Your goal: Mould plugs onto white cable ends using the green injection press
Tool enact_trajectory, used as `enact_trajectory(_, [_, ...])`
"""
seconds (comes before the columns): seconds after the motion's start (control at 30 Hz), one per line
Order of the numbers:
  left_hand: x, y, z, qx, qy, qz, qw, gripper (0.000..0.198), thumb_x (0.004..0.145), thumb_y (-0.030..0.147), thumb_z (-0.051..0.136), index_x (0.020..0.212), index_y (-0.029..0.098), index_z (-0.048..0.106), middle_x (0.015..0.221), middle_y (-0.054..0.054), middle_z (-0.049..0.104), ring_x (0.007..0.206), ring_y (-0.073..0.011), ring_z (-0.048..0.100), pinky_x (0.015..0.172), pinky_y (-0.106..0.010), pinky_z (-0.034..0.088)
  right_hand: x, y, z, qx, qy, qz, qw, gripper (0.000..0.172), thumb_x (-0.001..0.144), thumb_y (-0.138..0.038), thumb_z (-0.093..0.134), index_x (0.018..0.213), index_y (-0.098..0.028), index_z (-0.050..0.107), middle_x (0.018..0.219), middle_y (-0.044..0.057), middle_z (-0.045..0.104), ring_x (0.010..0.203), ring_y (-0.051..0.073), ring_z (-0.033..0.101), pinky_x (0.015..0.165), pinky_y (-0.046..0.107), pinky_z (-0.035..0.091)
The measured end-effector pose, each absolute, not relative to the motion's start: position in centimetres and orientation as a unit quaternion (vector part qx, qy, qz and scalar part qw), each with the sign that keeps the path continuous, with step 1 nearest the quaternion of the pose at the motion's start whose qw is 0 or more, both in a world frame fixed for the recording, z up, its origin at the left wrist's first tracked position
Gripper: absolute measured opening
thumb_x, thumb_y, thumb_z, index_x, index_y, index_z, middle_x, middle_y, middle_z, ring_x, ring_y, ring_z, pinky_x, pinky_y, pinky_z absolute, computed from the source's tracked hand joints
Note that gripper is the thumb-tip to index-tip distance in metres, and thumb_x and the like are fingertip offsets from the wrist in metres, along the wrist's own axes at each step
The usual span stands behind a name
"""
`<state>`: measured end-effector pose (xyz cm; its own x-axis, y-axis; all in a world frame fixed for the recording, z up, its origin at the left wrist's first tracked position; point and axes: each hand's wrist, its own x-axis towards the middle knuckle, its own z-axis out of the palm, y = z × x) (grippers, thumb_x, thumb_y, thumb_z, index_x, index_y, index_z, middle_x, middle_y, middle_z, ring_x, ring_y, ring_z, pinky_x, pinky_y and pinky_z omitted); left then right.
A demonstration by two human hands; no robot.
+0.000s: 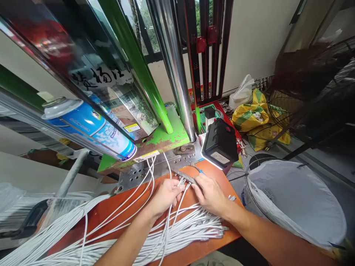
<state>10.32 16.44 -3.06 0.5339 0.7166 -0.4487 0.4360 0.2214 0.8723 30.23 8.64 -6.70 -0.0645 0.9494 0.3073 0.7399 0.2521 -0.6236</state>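
Pale wall [255, 44] at the back, yellow bags [252, 114] slumped on the floor beneath it, and up front we have the head view over an orange-brown tabletop [225, 184]. Big machine on the far side: green base [176, 138], shiny metal column [177, 66] rising from it, blue spray can [91, 125] tilted at its left. Black lamp [219, 144] leans in on the right, lit along its lower edge.

Centre stage now, just in front of the machine! Left hand [168, 194], fingers drawn together, thumb and fingertips pinching a white cable [181, 182] near its connector end. Right hand [208, 190], curled closed, grips the near end of a grey metal strip [183, 175], which lies slantwise above the left fingertips. Whether the connector is seated in the strip, I cannot tell.

Below the wrists sprawls a thick cable bundle [177, 232], connector ends bunched to the right. Beyond the table's right edge stands a bin [299, 199] with a white liner.
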Motion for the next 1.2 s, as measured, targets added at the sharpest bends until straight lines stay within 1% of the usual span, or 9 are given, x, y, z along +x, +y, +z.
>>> enact_trajectory(0.17, [10.9, 16.2, -3.2, 0.558, 0.498, 0.146, 0.648, 0.053, 0.076, 0.067, 0.075, 0.079, 0.016, 0.061, 0.052, 0.005, 0.053, 0.036, -0.0050, 0.036, 0.037, -0.019, 0.024, 30.3, 8.6, -6.8, -0.576, -0.741, 0.127, 0.321, 0.023, 0.108, -0.028, 0.043, 0.091, -0.020, 0.056, 0.092, 0.007, 0.062, 0.079, 0.021, 0.054, 0.071, 0.034, 0.037])
enact_trajectory(0.2, [10.9, 16.1, -3.2, 0.557, 0.496, 0.148, 0.650, 0.054, 0.076, 0.068, 0.076, 0.079, 0.015, 0.061, 0.053, 0.003, 0.056, 0.036, -0.0055, 0.039, 0.037, -0.019, 0.027, 30.3, 8.6, -6.8, -0.577, -0.738, 0.127, 0.326, 0.022, 0.108, -0.028, 0.044, 0.092, -0.020, 0.056, 0.092, 0.007, 0.062, 0.079, 0.021, 0.055, 0.071, 0.034, 0.037])
enact_trajectory(0.3, [10.3, 16.1, -3.0, 0.560, 0.482, 0.146, 0.657, 0.058, 0.078, 0.071, 0.074, 0.080, 0.014, 0.062, 0.064, -0.005, 0.067, 0.043, -0.0105, 0.056, 0.041, -0.020, 0.038, 30.4, 8.7, -6.8, -0.588, -0.718, 0.125, 0.352, 0.021, 0.109, -0.027, 0.043, 0.093, -0.020, 0.057, 0.091, 0.006, 0.061, 0.080, 0.020, 0.055, 0.073, 0.034, 0.038])
enact_trajectory(0.37, [9.6, 16.3, -2.9, 0.560, 0.483, 0.136, 0.659, 0.060, 0.078, 0.074, 0.074, 0.079, 0.015, 0.060, 0.065, -0.007, 0.070, 0.045, -0.0124, 0.060, 0.040, -0.020, 0.040, 30.4, 8.7, -6.9, -0.594, -0.711, 0.125, 0.355, 0.023, 0.109, -0.027, 0.042, 0.093, -0.020, 0.056, 0.090, 0.006, 0.060, 0.079, 0.020, 0.055, 0.073, 0.034, 0.039])
enact_trajectory(0.53, [9.1, 16.9, -3.2, 0.567, 0.493, 0.131, 0.647, 0.060, 0.076, 0.072, 0.076, 0.067, 0.017, 0.056, 0.048, -0.001, 0.058, 0.036, -0.0105, 0.052, 0.035, -0.019, 0.033, 30.4, 8.7, -6.6, -0.596, -0.711, 0.142, 0.344, 0.025, 0.110, -0.028, 0.041, 0.090, -0.020, 0.054, 0.088, 0.005, 0.058, 0.076, 0.020, 0.054, 0.072, 0.034, 0.039])
enact_trajectory(0.7, [9.7, 17.2, -2.8, 0.568, 0.498, 0.150, 0.638, 0.055, 0.079, 0.067, 0.075, 0.066, 0.017, 0.056, 0.051, 0.001, 0.057, 0.036, -0.0073, 0.047, 0.036, -0.018, 0.030, 30.6, 8.9, -6.1, -0.582, -0.718, 0.155, 0.348, 0.024, 0.110, -0.028, 0.044, 0.089, -0.020, 0.053, 0.088, 0.006, 0.058, 0.078, 0.020, 0.054, 0.073, 0.034, 0.040])
enact_trajectory(0.87, [9.9, 17.2, -2.6, 0.577, 0.494, 0.139, 0.636, 0.052, 0.079, 0.063, 0.076, 0.066, 0.016, 0.057, 0.049, 0.003, 0.054, 0.033, -0.0057, 0.040, 0.035, -0.019, 0.021, 30.9, 9.0, -6.2, -0.559, -0.730, 0.162, 0.358, 0.025, 0.110, -0.028, 0.044, 0.088, -0.020, 0.052, 0.088, 0.005, 0.058, 0.076, 0.018, 0.051, 0.071, 0.033, 0.038])
enact_trajectory(1.07, [10.1, 17.3, -3.0, 0.561, 0.510, 0.150, 0.635, 0.053, 0.078, 0.067, 0.073, 0.068, 0.018, 0.056, 0.048, 0.005, 0.049, 0.035, -0.0049, 0.034, 0.036, -0.021, 0.020, 31.1, 8.9, -6.4, -0.552, -0.736, 0.167, 0.355, 0.024, 0.111, -0.028, 0.044, 0.089, -0.021, 0.050, 0.088, 0.004, 0.058, 0.076, 0.018, 0.052, 0.070, 0.033, 0.039])
enact_trajectory(1.2, [10.2, 17.5, -2.9, 0.551, 0.510, 0.136, 0.646, 0.054, 0.076, 0.067, 0.076, 0.068, 0.018, 0.056, 0.046, 0.005, 0.049, 0.033, -0.0039, 0.028, 0.035, -0.021, 0.015, 31.2, 8.9, -6.3, -0.552, -0.744, 0.158, 0.342, 0.022, 0.111, -0.028, 0.044, 0.091, -0.021, 0.051, 0.087, 0.004, 0.059, 0.076, 0.018, 0.054, 0.070, 0.034, 0.040])
